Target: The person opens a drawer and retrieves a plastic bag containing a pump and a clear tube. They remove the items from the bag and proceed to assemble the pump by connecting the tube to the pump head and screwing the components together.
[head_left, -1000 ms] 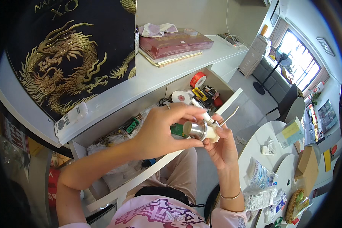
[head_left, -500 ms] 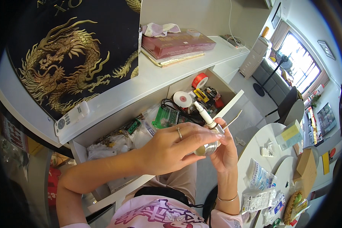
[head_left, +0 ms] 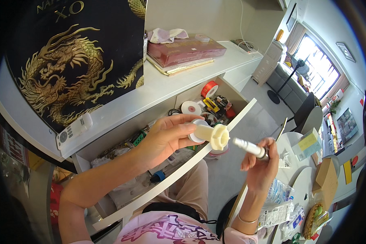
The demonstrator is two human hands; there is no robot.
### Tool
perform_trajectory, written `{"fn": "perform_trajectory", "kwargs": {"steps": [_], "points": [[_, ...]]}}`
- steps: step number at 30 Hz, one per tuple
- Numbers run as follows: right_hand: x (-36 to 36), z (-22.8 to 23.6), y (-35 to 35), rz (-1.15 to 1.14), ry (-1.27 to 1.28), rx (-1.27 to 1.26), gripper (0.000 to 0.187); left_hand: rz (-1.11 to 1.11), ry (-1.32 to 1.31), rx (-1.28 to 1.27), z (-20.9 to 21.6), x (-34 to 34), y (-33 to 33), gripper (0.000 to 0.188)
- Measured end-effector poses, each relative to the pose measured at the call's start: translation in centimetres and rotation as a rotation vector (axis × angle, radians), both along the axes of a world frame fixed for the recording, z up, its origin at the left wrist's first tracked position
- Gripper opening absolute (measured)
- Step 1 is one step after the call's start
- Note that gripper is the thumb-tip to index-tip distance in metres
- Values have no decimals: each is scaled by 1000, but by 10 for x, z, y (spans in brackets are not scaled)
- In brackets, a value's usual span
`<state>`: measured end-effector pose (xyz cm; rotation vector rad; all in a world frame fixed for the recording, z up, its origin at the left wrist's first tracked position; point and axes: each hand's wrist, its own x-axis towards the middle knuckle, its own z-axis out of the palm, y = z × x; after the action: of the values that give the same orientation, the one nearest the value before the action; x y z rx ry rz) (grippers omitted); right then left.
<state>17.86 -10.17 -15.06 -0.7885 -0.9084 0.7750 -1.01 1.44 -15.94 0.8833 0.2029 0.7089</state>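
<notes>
My left hand (head_left: 166,136) is over the open drawer, its fingers wrapped round a cream plastic tube (head_left: 204,133). A wide ribbed plastic nut (head_left: 219,137) is at the tube's right end, and a silvery round collar sits at its left end, partly behind my fingers. To the right, my right hand (head_left: 262,162) grips a white pump stem (head_left: 247,146) whose stepped tip points left at the nut. A thin bent spout (head_left: 282,127) rises beyond my right fingers. The stem and the tube are a small gap apart.
The pulled-out drawer (head_left: 215,150) holds batteries, a red tape roll (head_left: 209,89), a white roll (head_left: 191,107) and bags. A remote (head_left: 74,130) and a dark dragon box (head_left: 77,65) stand on the cabinet. A round table (head_left: 290,140) with packages is at right.
The metal-and-white pump has come apart: the white stem with the spout has moved right in my right hand, while my left hand holds the cream tube and collar. My hands have separated.
</notes>
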Motion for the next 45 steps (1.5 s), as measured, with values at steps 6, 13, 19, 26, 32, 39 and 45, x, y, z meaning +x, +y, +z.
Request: {"fn": "perform_trajectory", "kwargs": {"steps": [6,13,19,26,32,39,45], "points": [[-8,8,-10,-176,-147,34,27,-33,-1,22,-5,1,2,33],[-16,12,-23,-227,-435,-48,22,7,138,104,-8,0,0,34],[-25,7,-17,-265,-573,-163,20,27,237,274,-3,0,-6,39],[-21,-9,-2,-124,-317,-165,23,62,170,247,-2,-2,-5,44],[-17,-9,3,104,-32,-156,28,74,187,367,1,-4,-6,47],[-10,-22,11,149,156,-228,29,113,120,459,-3,1,-13,46],[-11,-19,11,82,-52,-188,23,122,120,528,-4,-2,-10,46]]}}
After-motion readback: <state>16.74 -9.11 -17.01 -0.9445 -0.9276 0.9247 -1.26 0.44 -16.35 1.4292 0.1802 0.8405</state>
